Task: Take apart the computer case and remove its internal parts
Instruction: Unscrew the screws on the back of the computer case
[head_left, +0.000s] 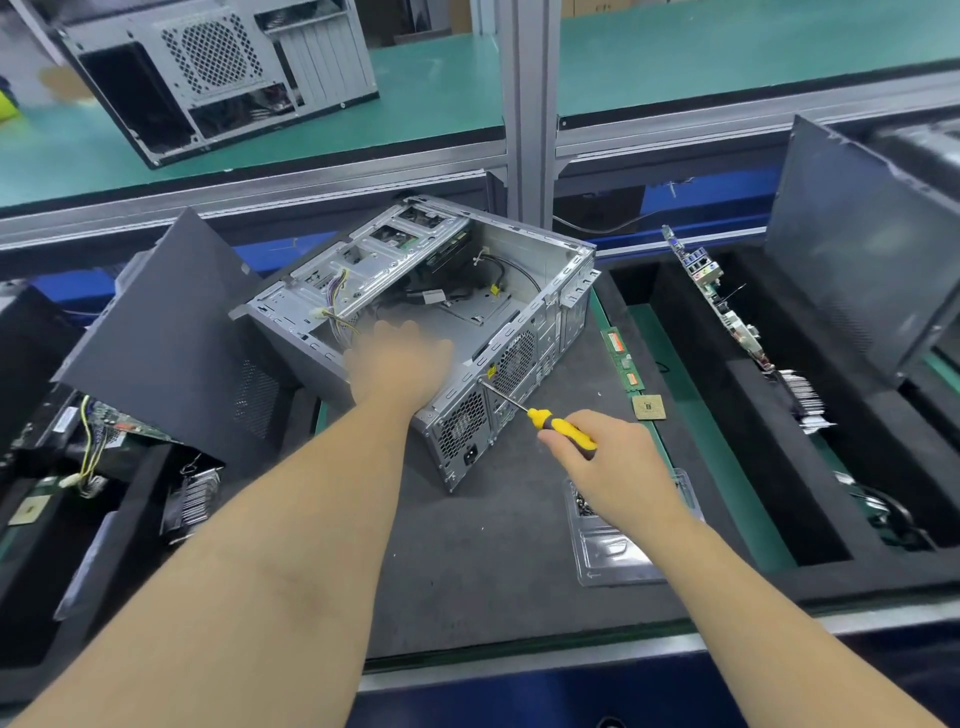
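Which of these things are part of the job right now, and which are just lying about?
In use:
open grey metal computer case
yellow-and-black-handled screwdriver, gripped by the right hand, tip at the case's rear panel
left hand, resting on the case

Lying about:
square gold processor chip
green memory stick
clear plastic tray
second grey case on the far bench

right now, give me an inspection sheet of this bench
surface: dark mat on a green bench.
job's things: open case on its side; screwdriver tip at its rear panel.
clutter: cpu, ram stick, clear tray on the mat.
grippers: left hand rests on the case edge; right hand grips the screwdriver.
cables: wire bundle inside the case.
surroundings: side bins with boards, second case behind.
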